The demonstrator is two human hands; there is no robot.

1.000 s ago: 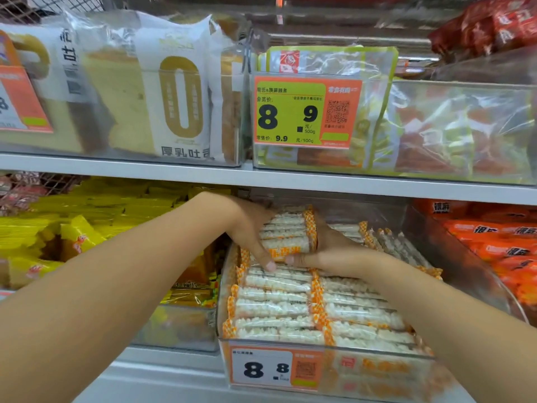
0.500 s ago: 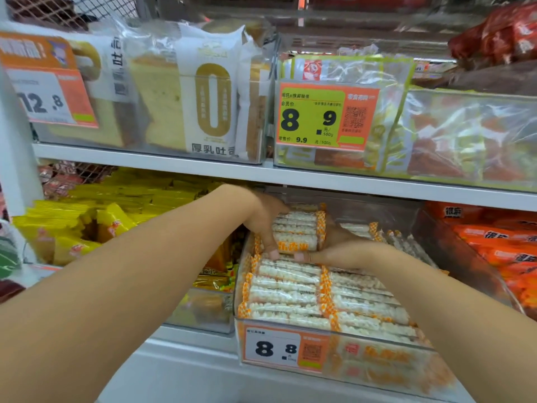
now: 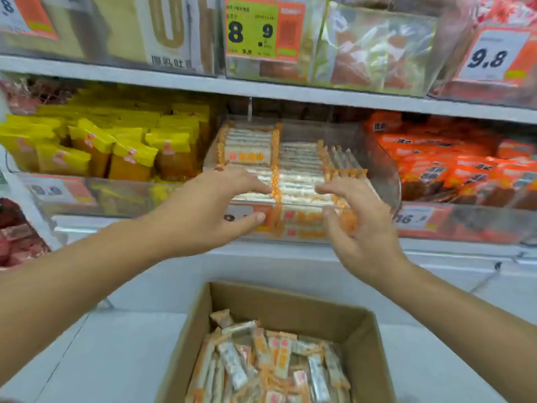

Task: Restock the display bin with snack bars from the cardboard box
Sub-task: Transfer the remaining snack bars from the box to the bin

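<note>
Cardboard box [image 3: 290,303] nearest, loose snack bars [image 3: 270,362] inside. Left hand [image 3: 209,210], right hand [image 3: 360,225] released, fingers spread, empty, before display bin [image 3: 389,181]; bars stacked there in rows. Step: between loads. Next: reach down, gather another handful.

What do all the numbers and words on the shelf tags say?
"8 9", with a smaller "9.8" below: green and orange price tag on the upper shelf.
"9.8": white and orange tag, upper right.
"厚乳吐司": white bread bag, upper left.
"16.": blurred tag, lower right; the rest is unreadable.
Tag on the display bin: partly behind the left hand, unreadable.
Snack bar wrappers: too blurred.
</note>
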